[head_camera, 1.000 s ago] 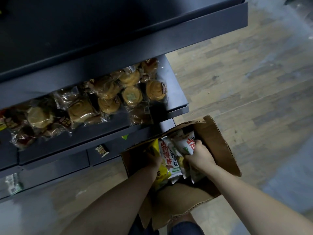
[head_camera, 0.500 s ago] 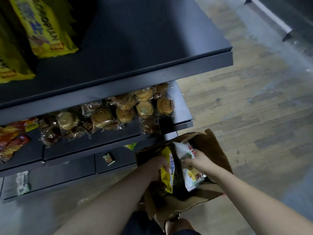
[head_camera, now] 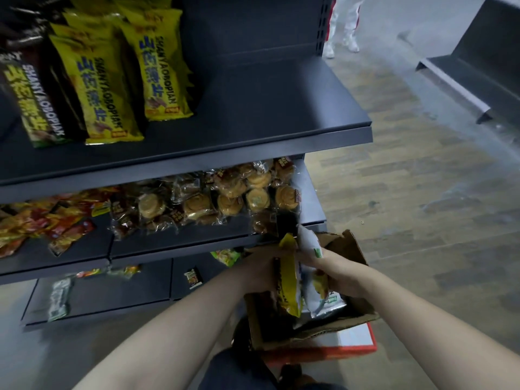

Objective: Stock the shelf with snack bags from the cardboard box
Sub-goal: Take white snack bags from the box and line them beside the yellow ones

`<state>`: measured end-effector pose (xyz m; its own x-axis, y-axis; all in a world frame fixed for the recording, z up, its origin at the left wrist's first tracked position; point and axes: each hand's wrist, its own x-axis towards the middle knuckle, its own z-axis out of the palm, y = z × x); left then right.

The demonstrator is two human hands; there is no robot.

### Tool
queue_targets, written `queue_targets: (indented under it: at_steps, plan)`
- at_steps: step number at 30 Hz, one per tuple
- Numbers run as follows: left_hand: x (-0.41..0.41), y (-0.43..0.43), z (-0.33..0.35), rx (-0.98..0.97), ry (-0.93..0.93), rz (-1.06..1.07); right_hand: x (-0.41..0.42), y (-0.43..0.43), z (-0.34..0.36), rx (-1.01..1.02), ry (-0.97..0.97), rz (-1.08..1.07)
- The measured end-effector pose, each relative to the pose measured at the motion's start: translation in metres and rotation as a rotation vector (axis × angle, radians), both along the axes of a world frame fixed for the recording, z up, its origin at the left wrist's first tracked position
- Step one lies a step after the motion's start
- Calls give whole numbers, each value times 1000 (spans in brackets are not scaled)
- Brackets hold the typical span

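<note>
Head view: left hand (head_camera: 260, 273) grips a yellow bag (head_camera: 288, 288) and right hand (head_camera: 336, 274) grips a white bag (head_camera: 308, 243), fingers curled round each, so both hands are full. The two bags touch side by side, held just above the open box (head_camera: 349, 249), lower ends at the box mouth. The box sits on the floor at the foot of the shelf (head_camera: 267, 108). Step in hand, as I read it: lift the pair clear of the box and carry it up to the top shelf, where bare space lies to the right of the stocked yellow bags (head_camera: 160, 68). To do it well, keep one bag per hand and hold mid-body rather than by the crimped end, since these look puffy and slippery. Clear the box flaps first, and swing wide of the middle shelf edge and the pastry packs (head_camera: 233, 198) just above the hands. Set each bag down beside the stocked row, printed face out to match. Orientation: both bags are held upright on edge, long axis running up-down in the picture, upper ends pointing toward the shelf, lower ends toward the box. Faces are turned toward each other, so the print is mostly hidden. The yellow bag's lettering runs along its length.
</note>
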<state>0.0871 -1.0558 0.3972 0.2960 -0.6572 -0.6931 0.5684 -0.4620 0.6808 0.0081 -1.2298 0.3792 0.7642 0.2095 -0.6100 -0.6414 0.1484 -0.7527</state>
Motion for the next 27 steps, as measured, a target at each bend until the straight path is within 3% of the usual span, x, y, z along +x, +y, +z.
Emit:
queue_targets:
  at_steps: [3, 7, 13, 16, 20, 24, 27]
  plan:
    - [-4, -1, 17, -211, 248, 201, 7, 4, 9, -20, -90, -56]
    - [2, 3, 38, -246, 215, 235, 16, 7, 31, -7, -186, -89]
    - [8, 7, 79, -144, 30, 139, 29, 20, 70, -207, -279, -220]
    - [11, 13, 103, -45, -123, 49, 33, 20, 89, -194, -290, -223]
    - [20, 21, 129, -32, -344, 186, 37, 19, 117, -67, -269, -210]
    - [29, 28, 151, -153, -401, 148, 45, 16, 139, 136, -280, -295]
    - [42, 34, 164, -95, -979, 77, 50, 13, 163, 231, -334, -299]
